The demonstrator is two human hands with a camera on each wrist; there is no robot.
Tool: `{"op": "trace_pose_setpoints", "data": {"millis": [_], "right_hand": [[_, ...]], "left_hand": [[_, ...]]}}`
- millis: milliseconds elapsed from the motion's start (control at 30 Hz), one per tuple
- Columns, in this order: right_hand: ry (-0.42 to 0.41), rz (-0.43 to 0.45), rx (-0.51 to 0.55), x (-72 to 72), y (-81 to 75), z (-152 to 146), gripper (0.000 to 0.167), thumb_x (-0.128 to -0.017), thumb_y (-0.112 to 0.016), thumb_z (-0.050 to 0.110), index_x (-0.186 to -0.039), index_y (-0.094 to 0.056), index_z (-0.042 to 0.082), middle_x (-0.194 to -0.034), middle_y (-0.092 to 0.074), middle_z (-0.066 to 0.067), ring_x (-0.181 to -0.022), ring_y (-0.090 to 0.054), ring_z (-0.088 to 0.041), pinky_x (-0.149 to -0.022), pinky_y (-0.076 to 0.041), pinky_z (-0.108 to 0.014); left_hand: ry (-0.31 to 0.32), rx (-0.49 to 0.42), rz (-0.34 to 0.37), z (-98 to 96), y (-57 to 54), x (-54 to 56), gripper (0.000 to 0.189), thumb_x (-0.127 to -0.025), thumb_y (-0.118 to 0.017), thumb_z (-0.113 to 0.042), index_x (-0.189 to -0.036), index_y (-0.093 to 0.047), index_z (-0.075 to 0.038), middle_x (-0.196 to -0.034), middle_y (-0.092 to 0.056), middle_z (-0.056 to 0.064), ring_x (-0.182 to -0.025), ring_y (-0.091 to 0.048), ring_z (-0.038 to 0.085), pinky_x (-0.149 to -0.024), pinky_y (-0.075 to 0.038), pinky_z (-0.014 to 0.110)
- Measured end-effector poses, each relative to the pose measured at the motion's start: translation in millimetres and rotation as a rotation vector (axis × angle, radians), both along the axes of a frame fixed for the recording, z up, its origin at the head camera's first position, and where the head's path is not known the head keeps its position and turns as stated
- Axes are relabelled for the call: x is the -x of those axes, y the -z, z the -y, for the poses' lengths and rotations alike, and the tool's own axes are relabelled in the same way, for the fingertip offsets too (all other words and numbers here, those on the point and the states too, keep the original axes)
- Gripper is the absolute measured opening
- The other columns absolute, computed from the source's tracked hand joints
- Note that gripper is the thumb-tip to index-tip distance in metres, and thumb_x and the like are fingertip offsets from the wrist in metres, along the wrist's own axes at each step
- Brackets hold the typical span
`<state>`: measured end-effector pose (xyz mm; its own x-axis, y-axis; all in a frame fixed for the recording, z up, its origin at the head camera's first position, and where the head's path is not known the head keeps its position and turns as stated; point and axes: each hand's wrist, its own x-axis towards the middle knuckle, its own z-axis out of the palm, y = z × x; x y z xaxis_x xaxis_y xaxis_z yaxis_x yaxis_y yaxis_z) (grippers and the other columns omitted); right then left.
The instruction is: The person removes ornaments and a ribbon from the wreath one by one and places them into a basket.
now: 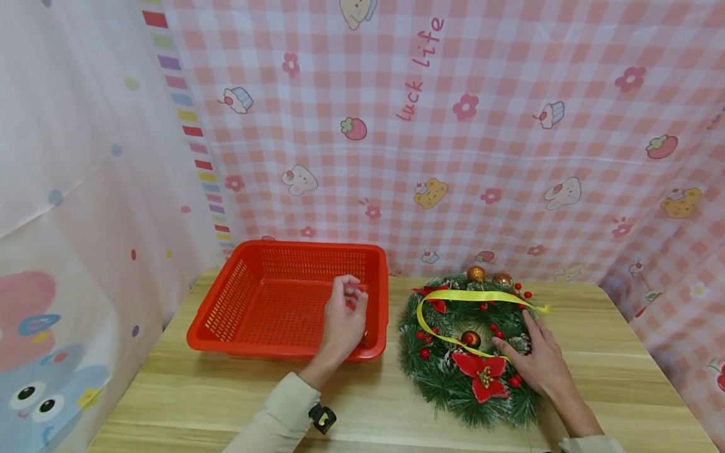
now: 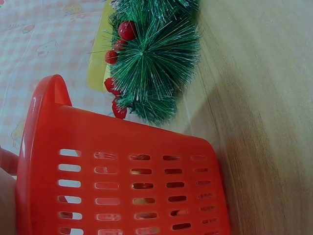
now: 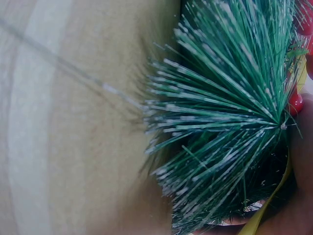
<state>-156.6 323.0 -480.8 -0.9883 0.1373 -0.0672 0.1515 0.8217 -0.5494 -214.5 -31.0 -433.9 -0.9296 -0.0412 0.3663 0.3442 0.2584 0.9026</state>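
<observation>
Pink checked cloth (image 1: 498, 157) hung behind the table (image 1: 612, 358), where a wreath (image 1: 438, 382) lay right of a red basket (image 1: 286, 349). The right hand (image 1: 540, 365) gripped the wreath; over the basket, the left hand (image 1: 342, 322) had bent fingers, their hold impossible to tell.

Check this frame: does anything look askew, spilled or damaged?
Nothing looks spilled or damaged. The yellow ribbon looks slightly askew, looping loosely across the Christmas wreath, one end jutting out near the right hand. A stray thin strand pokes beyond the needles in the right wrist view.
</observation>
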Motion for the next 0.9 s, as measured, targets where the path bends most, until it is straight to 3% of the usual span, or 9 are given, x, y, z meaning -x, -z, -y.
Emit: {"op": "trace_pose_setpoints", "data": {"millis": [200,433,667,900], "right_hand": [[-0.002,-0.002,0.002,-0.3,-0.2,0,0.105,-0.092,-0.054,0.065,-0.159,0.002,0.006,-0.156,-0.002,-0.040,-0.134,-0.013,-0.067,-0.098,-0.024,-0.078],[0.004,-0.013,0.002,-0.8,0.3,1,0.105,-0.091,-0.055,0.065,-0.159,0.000,0.005,-0.156,-0.004,-0.039,-0.134,-0.014,-0.066,-0.098,-0.025,-0.078],[0.004,-0.022,0.003,-1.5,0.4,0,0.104,-0.092,-0.055,0.064,-0.159,-0.001,0.005,-0.156,-0.005,-0.039,-0.134,-0.015,-0.066,-0.098,-0.026,-0.078],[0.003,-0.023,0.002,-0.3,0.7,0,0.105,-0.092,-0.055,0.065,-0.159,-0.002,0.004,-0.156,-0.004,-0.039,-0.134,-0.015,-0.066,-0.098,-0.025,-0.078]], "left_hand": [[0.014,0.004,-0.015,-2.0,-1.9,-0.6,0.023,-0.095,-0.058,-0.001,-0.115,-0.052,-0.011,-0.091,-0.059,0.006,-0.082,-0.055,0.017,-0.068,-0.044,0.025],[0.070,0.004,-0.030,-13.7,-12.3,-5.2,0.023,-0.096,-0.059,-0.003,-0.117,-0.054,-0.013,-0.092,-0.059,0.006,-0.082,-0.055,0.017,-0.068,-0.043,0.024],[0.185,0.015,-0.046,-35.2,-19.6,-13.8,0.026,-0.097,-0.057,-0.003,-0.121,-0.056,-0.013,-0.098,-0.062,0.007,-0.088,-0.057,0.018,-0.072,-0.044,0.024],[0.352,0.048,0.025,-65.0,-18.8,-23.1,0.025,-0.101,-0.053,-0.011,-0.126,-0.055,-0.014,-0.104,-0.065,0.003,-0.092,-0.059,0.013,-0.077,-0.049,0.026]]}}
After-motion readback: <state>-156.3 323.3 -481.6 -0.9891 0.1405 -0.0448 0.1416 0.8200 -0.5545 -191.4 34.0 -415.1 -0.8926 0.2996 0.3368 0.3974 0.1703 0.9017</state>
